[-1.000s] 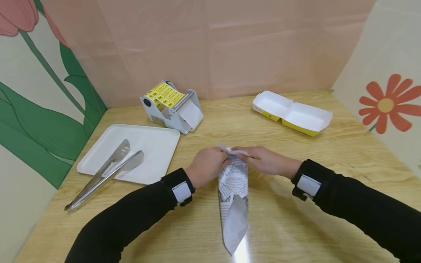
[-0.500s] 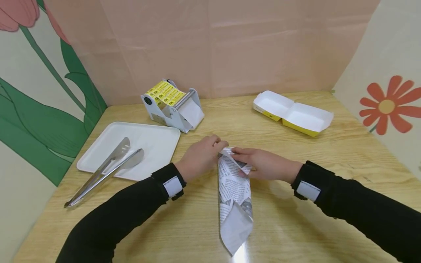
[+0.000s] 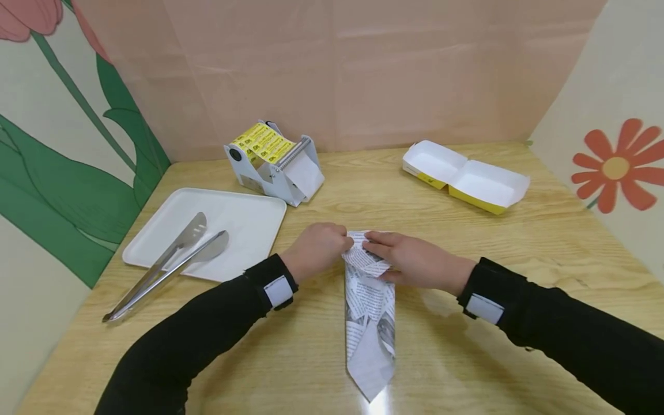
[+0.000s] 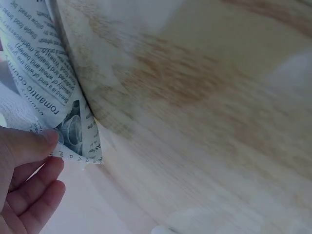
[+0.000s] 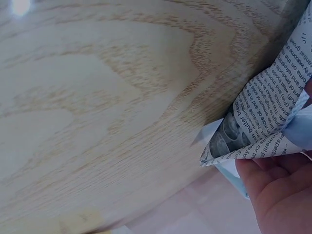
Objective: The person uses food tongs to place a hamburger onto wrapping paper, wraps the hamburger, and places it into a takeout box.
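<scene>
A long packet of newsprint-patterned paper [image 3: 370, 297] lies upright in the head view, its pointed plain end toward the person. At its far end the left hand [image 3: 319, 251] pinches the paper's left corner between thumb and fingers; the left wrist view shows this hand [image 4: 29, 170] at the printed edge [image 4: 48, 73]. My right hand [image 3: 415, 259] rests its spread fingers on the folded flap at the far right. In the right wrist view the right hand [image 5: 287, 190] lies against the printed paper [image 5: 268, 102], its fingertips partly hidden. What the packet contains is hidden.
On the left, metal tongs [image 3: 166, 265] lie across a white tray [image 3: 244, 213]. A label dispenser [image 3: 275, 164] with yellow labels stands at the back. An open white and yellow box [image 3: 485, 181] sits at the back right of the wooden table [image 3: 467, 357].
The paper's far end has been folded down into a flap over the packet. The left hand moved away to the left, then returned to the corner; the right hand's fingers spread onto the flap.
</scene>
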Demonstrator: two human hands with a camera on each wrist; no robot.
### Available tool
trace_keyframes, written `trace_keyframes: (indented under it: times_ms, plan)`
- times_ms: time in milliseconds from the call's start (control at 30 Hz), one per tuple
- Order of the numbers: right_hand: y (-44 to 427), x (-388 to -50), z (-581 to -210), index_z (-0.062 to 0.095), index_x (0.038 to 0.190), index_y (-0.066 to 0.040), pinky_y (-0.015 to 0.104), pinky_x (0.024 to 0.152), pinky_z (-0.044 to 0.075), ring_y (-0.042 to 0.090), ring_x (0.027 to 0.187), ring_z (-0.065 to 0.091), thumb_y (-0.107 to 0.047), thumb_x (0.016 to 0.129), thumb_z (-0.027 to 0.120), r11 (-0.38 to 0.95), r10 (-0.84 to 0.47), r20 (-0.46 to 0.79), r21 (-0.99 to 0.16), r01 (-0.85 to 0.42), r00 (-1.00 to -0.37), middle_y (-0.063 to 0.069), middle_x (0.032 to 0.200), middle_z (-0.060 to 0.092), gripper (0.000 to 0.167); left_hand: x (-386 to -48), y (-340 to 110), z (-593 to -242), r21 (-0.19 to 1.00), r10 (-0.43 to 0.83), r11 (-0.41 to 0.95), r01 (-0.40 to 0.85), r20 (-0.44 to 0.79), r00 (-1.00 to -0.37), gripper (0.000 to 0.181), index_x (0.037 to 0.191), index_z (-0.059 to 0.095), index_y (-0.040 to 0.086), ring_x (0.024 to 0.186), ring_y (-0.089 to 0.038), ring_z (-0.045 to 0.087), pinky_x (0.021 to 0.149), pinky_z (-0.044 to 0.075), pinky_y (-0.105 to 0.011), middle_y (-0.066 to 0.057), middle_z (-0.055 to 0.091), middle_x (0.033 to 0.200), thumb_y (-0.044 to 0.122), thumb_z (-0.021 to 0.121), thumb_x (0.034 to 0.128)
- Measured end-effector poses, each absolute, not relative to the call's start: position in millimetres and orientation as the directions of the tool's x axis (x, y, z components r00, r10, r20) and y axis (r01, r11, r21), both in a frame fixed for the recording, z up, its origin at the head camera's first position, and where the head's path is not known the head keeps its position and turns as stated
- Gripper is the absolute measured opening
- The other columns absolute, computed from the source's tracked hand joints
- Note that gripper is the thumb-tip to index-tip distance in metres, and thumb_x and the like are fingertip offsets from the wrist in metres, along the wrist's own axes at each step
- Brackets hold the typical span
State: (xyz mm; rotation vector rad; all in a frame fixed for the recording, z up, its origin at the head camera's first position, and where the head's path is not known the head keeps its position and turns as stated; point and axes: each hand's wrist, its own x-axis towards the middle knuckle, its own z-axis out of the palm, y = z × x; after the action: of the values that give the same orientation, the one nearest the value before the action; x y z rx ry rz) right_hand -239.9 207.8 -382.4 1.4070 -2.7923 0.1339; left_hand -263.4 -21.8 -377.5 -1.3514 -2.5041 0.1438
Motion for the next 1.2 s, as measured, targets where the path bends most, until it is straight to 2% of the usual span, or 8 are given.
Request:
trace_keyframes:
  times_ms: [167, 333, 433, 633, 767, 967, 1067, 1200]
  plan:
    - [208.2, -237.4, -381.6, 0.048, 0.138, 0.006, 0.044, 0.097, 0.046, 0.037, 0.128, 0.048, -0.023, 0.081, 0.079, 0.59, -0.805, 0.051, -0.04, -0.807, -0.591, 0.026, 0.144, 0.044, 0.071, -262.9, -20.8, -375.5, -0.266, 0.854, 0.52, 0.812, 0.14, -0.501, 0.015, 0.091, 0.077, 0.012, 0.069, -0.012, 0.062, 0.062, 0.052, -0.028, -0.001, 0.067, 0.079, 0.003, 0.065, 0.09]
    - [208.5, -233.8, -379.3, 0.046, 0.14, 0.006, 0.046, 0.098, 0.045, 0.039, 0.129, 0.045, -0.018, 0.078, 0.082, 0.607, -0.794, 0.029, 0.002, -0.795, -0.607, 0.026, 0.145, 0.041, 0.076, -264.5, -18.7, -364.5, -0.056, 0.806, 0.591, 0.805, 0.079, -0.586, 0.02, 0.074, 0.071, 0.013, 0.058, -0.006, 0.046, 0.054, 0.04, -0.023, 0.006, 0.052, 0.062, 0.008, 0.06, 0.0895]
    - [207.9, -232.4, -378.1, 0.046, 0.139, 0.006, 0.045, 0.097, 0.046, 0.039, 0.128, 0.046, -0.018, 0.077, 0.083, 0.609, -0.793, 0.023, 0.028, -0.793, -0.609, 0.026, 0.145, 0.041, 0.076, -266.5, -14.7, -358.6, 0.065, 0.771, 0.629, 0.775, 0.071, -0.632, 0.022, 0.068, 0.068, 0.015, 0.057, -0.007, 0.041, 0.054, 0.034, -0.023, 0.008, 0.045, 0.06, 0.014, 0.06, 0.0886]
    - [206.8, -232.7, -379.9, 0.049, 0.138, 0.004, 0.042, 0.092, 0.05, 0.036, 0.121, 0.052, -0.018, 0.074, 0.085, 0.602, -0.798, 0.05, 0.045, -0.797, -0.6, 0.025, 0.139, 0.045, 0.077, -268.4, -3.0, -359.8, 0.089, 0.748, 0.661, 0.746, 0.012, -0.664, 0.021, 0.086, 0.069, 0.013, 0.066, -0.009, 0.05, 0.059, 0.04, -0.024, 0.005, 0.057, 0.073, 0.033, 0.067, 0.092]
    - [206.5, -233.3, -381.5, 0.054, 0.136, 0.0, 0.035, 0.082, 0.051, 0.027, 0.103, 0.052, -0.019, 0.07, 0.088, 0.611, -0.791, 0.097, 0.073, -0.789, -0.604, 0.019, 0.119, 0.05, 0.077, -268.6, 2.1, -363.2, 0.065, 0.738, 0.674, 0.736, -0.03, -0.674, 0.032, 0.089, 0.062, 0.013, 0.065, -0.01, 0.049, 0.057, 0.038, -0.023, 0.004, 0.055, 0.075, 0.044, 0.069, 0.0882]
    - [206.6, -234.1, -380.9, 0.056, 0.134, -0.001, 0.029, 0.068, 0.04, 0.017, 0.076, 0.04, -0.022, 0.069, 0.089, 0.601, -0.799, 0.103, 0.085, -0.795, -0.593, 0.005, 0.087, 0.044, 0.076, -265.8, 3.0, -362.7, 0.064, 0.721, 0.692, 0.719, -0.038, -0.691, 0.036, 0.09, 0.062, 0.012, 0.066, -0.011, 0.05, 0.057, 0.038, -0.024, 0.003, 0.054, 0.075, 0.047, 0.07, 0.0869]
    - [206.8, -234.8, -379.9, 0.054, 0.135, 0.002, 0.026, 0.064, 0.041, 0.014, 0.071, 0.04, -0.021, 0.07, 0.088, 0.586, -0.808, 0.092, 0.041, -0.809, -0.581, 0.004, 0.085, 0.047, 0.077, -264.7, 2.0, -363.2, 0.075, 0.715, 0.699, 0.711, -0.043, -0.698, 0.037, 0.093, 0.062, 0.012, 0.067, -0.011, 0.051, 0.058, 0.04, -0.024, 0.003, 0.054, 0.075, 0.047, 0.07, 0.0865]
    - [206.7, -235.1, -378.2, 0.054, 0.136, 0.001, 0.031, 0.068, 0.039, 0.016, 0.072, 0.04, -0.021, 0.07, 0.087, 0.596, -0.801, 0.075, 0.006, -0.803, -0.594, 0.003, 0.084, 0.049, 0.077, -264.1, 1.6, -364.2, 0.079, 0.709, 0.705, 0.705, -0.044, -0.704, 0.038, 0.094, 0.062, 0.012, 0.068, -0.011, 0.051, 0.059, 0.041, -0.024, 0.003, 0.054, 0.077, 0.048, 0.07, 0.086]
